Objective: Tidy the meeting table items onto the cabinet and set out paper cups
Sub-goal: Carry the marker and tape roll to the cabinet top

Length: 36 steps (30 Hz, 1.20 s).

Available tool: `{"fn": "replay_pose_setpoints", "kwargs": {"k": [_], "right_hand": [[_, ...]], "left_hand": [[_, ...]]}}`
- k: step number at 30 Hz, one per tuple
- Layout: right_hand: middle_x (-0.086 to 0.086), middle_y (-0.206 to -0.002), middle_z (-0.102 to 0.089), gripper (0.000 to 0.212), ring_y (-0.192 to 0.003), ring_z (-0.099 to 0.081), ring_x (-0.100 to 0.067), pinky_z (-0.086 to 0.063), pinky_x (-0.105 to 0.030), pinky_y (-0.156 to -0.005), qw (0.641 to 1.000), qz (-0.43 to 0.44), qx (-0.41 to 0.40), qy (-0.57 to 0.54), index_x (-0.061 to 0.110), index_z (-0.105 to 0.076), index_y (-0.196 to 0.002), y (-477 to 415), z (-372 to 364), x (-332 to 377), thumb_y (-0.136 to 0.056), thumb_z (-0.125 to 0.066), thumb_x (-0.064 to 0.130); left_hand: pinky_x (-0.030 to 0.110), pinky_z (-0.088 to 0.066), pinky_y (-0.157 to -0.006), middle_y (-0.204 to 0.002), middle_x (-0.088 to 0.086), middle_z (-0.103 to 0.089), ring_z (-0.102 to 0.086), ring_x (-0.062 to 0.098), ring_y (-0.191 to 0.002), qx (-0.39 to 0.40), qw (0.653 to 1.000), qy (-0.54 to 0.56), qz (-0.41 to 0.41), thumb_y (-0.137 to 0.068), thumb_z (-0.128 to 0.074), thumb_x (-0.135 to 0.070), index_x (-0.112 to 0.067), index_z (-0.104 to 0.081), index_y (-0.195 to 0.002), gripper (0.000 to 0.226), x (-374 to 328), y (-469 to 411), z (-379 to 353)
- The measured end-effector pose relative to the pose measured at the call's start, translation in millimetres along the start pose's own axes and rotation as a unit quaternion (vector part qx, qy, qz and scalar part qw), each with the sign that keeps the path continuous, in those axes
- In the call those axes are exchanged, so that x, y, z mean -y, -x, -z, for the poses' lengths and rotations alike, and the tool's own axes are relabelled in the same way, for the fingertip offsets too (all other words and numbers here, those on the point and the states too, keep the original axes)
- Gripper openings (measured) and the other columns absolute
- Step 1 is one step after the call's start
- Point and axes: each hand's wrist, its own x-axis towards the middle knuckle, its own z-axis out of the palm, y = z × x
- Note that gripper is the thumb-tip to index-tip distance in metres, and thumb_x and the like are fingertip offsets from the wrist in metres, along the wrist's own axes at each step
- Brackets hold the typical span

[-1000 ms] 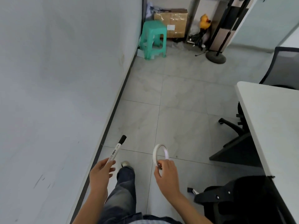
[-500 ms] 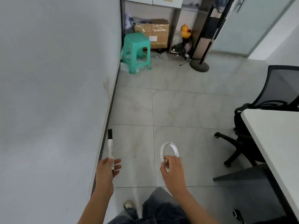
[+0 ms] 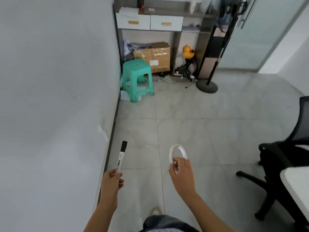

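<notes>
My left hand (image 3: 111,180) grips a white marker (image 3: 121,156) with a black cap, its capped end pointing up and away from me. My right hand (image 3: 183,173) pinches a thin white roll of tape (image 3: 177,152) by its lower rim, the ring standing upright. Both hands are held out over the tiled floor. The cabinet (image 3: 150,22) with two white drawers stands ahead against the far wall, with small items on its top. A corner of the white meeting table (image 3: 297,186) shows at the lower right.
A grey wall (image 3: 50,97) runs along my left. A green plastic stool (image 3: 137,77) and a cardboard box (image 3: 154,56) sit below the cabinet, next to a yellow duck toy (image 3: 188,51). A stand with a round base (image 3: 207,86) and a black office chair (image 3: 284,158) stand to the right.
I have walked forward and my view has lifted, so the cabinet top and drawers have come into view. The marker has swung from tilted right to nearly upright. Both hands keep their hold.
</notes>
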Motion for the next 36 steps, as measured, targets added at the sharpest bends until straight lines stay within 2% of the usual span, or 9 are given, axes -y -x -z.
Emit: {"fn": "replay_pose_setpoints", "kwargs": {"k": [3, 6, 9, 12, 16, 21, 23, 29, 36], "right_hand": [[0.019, -0.070, -0.035, 0.009, -0.073, -0.046, -0.016, -0.039, -0.025, -0.062, 1.000, 0.006, 0.003, -0.015, 0.003, -0.060, -0.090, -53, -14, 5, -0.082, -0.061, 0.006], [0.024, -0.073, -0.029, 0.013, -0.079, -0.045, -0.014, -0.038, -0.022, -0.067, 0.997, 0.013, 0.074, 0.007, 0.005, -0.059, -0.097, -82, -40, 6, -0.086, -0.056, 0.011], [0.025, -0.071, -0.030, 0.012, -0.079, -0.045, -0.013, -0.031, -0.011, -0.060, 0.996, 0.029, 0.085, 0.005, 0.007, -0.060, -0.095, -120, -65, 9, -0.085, -0.057, 0.011], [0.014, -0.073, -0.042, 0.009, -0.077, -0.043, -0.014, -0.026, -0.007, -0.059, 0.997, 0.025, 0.077, 0.017, 0.005, -0.061, -0.092, -171, -98, 21, -0.084, -0.059, 0.009], [0.005, -0.077, -0.047, 0.009, -0.075, -0.045, -0.015, -0.036, -0.018, -0.062, 0.998, 0.015, 0.053, 0.024, 0.004, -0.062, -0.090, -242, -137, 49, -0.082, -0.061, 0.007], [0.015, -0.073, -0.042, 0.011, -0.070, -0.050, -0.017, -0.048, -0.030, -0.061, 1.000, 0.003, -0.001, 0.013, 0.004, -0.063, -0.087, -314, -163, 93, -0.076, -0.067, 0.002], [0.019, -0.071, -0.040, 0.012, -0.069, -0.051, -0.016, -0.051, -0.033, -0.062, 1.000, -0.008, -0.002, 0.022, 0.004, -0.063, -0.087, -333, -171, 101, -0.075, -0.068, 0.002], [-0.003, -0.064, -0.063, 0.025, -0.058, -0.059, -0.022, -0.051, -0.033, -0.051, 0.993, -0.068, -0.002, 0.101, 0.009, -0.064, -0.075, -369, -182, 80, -0.058, -0.080, -0.002], [-0.010, -0.080, -0.067, 0.011, -0.076, -0.060, -0.029, -0.049, -0.040, -0.069, 0.993, -0.093, -0.004, 0.078, 0.004, -0.065, -0.084, -482, -203, 59, -0.074, -0.069, 0.004]], "left_hand": [[0.027, -0.045, -0.065, -0.083, 0.007, -0.052, -0.049, 0.018, -0.071, 0.002, 1.000, -0.006, -0.023, -0.092, -0.045, -0.001, -0.006, -0.045, -0.102, 0.011, -30, -33, -31], [0.027, -0.046, -0.066, -0.085, 0.008, -0.052, -0.050, 0.019, -0.073, -0.001, 0.999, -0.032, -0.005, -0.091, -0.047, -0.002, -0.007, -0.045, -0.102, 0.012, -44, -62, -45], [0.026, -0.045, -0.063, -0.083, 0.013, -0.053, -0.050, 0.020, -0.069, -0.024, 0.999, -0.032, 0.013, -0.091, -0.047, 0.000, -0.004, -0.046, -0.102, 0.012, -63, -103, -51], [0.028, -0.046, -0.063, -0.096, 0.021, -0.055, -0.051, 0.022, -0.070, -0.040, 0.998, -0.042, 0.007, -0.090, -0.047, -0.001, -0.002, -0.047, -0.110, 0.019, -91, -162, -57], [0.023, -0.044, -0.062, -0.083, 0.008, -0.053, -0.048, 0.017, -0.068, -0.035, 0.999, -0.021, -0.024, -0.092, -0.047, -0.006, -0.002, -0.048, -0.114, 0.023, -153, -246, -66], [0.021, -0.043, -0.062, -0.077, 0.003, -0.051, -0.047, 0.014, -0.066, 0.004, 0.996, -0.012, -0.086, -0.092, -0.048, -0.009, -0.008, -0.048, -0.104, 0.012, -240, -321, -84], [0.023, -0.042, -0.062, -0.076, 0.004, -0.051, -0.046, 0.013, -0.065, 0.021, 0.997, -0.018, -0.076, -0.091, -0.049, -0.008, -0.008, -0.048, -0.102, 0.011, -253, -345, -98], [0.023, -0.042, -0.062, -0.078, 0.009, -0.053, -0.048, 0.015, -0.067, 0.089, 0.994, -0.058, -0.014, -0.089, -0.050, -0.004, -0.004, -0.052, -0.101, 0.012, -257, -391, -141], [0.022, -0.039, -0.060, -0.081, 0.006, -0.052, -0.045, 0.013, -0.067, 0.065, 0.993, -0.085, -0.050, -0.091, -0.048, -0.008, -0.011, -0.049, -0.096, 0.005, -304, -463, -200]]}}
